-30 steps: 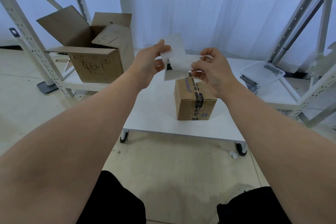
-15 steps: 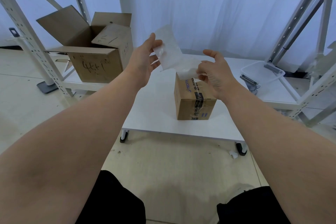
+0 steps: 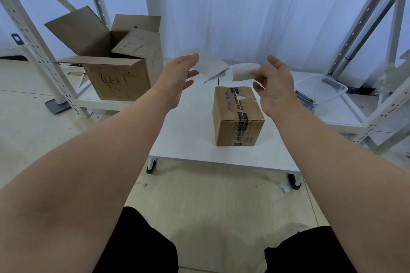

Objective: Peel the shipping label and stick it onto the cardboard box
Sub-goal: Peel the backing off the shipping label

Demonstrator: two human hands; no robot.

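Thin, limp label (image 3: 244, 71) and backing sheet (image 3: 209, 65) are pinched apart by right hand (image 3: 274, 86) and left hand (image 3: 175, 77) above the cardboard box (image 3: 237, 117); edges are best gripped.

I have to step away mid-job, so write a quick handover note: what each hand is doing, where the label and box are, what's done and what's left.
Left hand: raised above the table, pinching one white sheet at its fingertips.
Right hand: raised opposite, pinching the other white sheet.
The two sheets look pulled apart, so the peel appears done; which one is the sticky label and which the backing cannot be told.
Small taped cardboard box: closed, standing on the white rolling table just below the hands, no label on it yet.
Left: drop the backing, lay the label on the box and press it flat.
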